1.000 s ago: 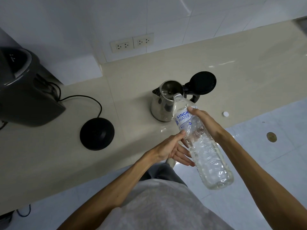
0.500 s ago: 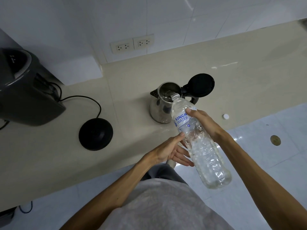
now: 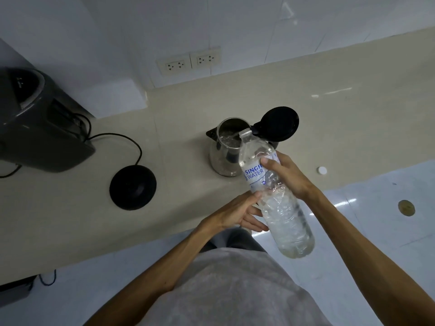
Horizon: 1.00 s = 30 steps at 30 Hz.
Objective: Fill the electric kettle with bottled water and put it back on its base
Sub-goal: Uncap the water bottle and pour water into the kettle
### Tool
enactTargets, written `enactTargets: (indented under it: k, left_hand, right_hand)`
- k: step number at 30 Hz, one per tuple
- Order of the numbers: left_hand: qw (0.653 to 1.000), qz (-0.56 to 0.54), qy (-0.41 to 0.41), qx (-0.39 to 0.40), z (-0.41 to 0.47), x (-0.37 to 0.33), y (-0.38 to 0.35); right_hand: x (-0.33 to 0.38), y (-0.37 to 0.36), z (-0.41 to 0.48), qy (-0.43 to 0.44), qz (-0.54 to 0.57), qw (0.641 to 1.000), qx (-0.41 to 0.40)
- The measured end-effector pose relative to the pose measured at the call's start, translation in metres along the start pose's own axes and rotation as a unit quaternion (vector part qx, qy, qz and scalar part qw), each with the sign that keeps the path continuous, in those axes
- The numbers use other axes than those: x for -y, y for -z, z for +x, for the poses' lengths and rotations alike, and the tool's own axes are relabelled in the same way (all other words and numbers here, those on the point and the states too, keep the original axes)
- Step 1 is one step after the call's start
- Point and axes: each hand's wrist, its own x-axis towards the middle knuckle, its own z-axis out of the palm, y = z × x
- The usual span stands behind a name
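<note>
A steel electric kettle (image 3: 221,158) stands on the beige counter with its black lid (image 3: 279,124) flipped open to the right. A clear water bottle (image 3: 280,208) is tilted with its open mouth over the kettle's rim, and water ripples inside the kettle. My right hand (image 3: 287,177) grips the bottle at its label. My left hand (image 3: 237,214) supports the bottle's lower side with thumb and fingers against it. The round black kettle base (image 3: 133,185) sits empty on the counter to the left, with its cord running back.
A white bottle cap (image 3: 321,170) lies on the counter right of the kettle. A dark grey appliance (image 3: 35,128) stands at the far left. Wall sockets (image 3: 190,61) are behind. The counter edge (image 3: 164,236) runs diagonally, with tiled floor and a drain (image 3: 406,208) beyond.
The bottle has tipped a little more toward the kettle, its mouth further over the rim. Both hands keep their hold.
</note>
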Motion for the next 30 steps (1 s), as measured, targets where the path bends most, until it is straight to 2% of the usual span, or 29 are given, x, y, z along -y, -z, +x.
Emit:
enactTargets:
  k: [6,13,18,23,30]
  left_hand:
    - [0.992,0.085,-0.060,-0.065,0.011,-0.006,-0.009]
    - [0.957,0.210,-0.120,-0.164,0.044,-0.019,-0.039]
    - [0.949,0.248,-0.150,-0.126,0.089,-0.043,-0.048]
    - [0.939,0.278,-0.181,-0.097,0.149,-0.061,-0.048]
    - [0.926,0.294,-0.202,-0.122,0.196,-0.081,-0.056]
  right_hand:
    - [0.001,0.020,-0.009,0.058,0.017,0.998,0.005]
    - [-0.006,0.075,-0.034,0.118,-0.018,0.992,-0.033]
    - [-0.022,0.119,-0.044,0.127,-0.017,0.987,-0.101]
    - [-0.038,0.154,-0.029,0.142,-0.066,0.977,-0.145]
    - [-0.043,0.196,0.000,0.155,-0.123,0.967,-0.161]
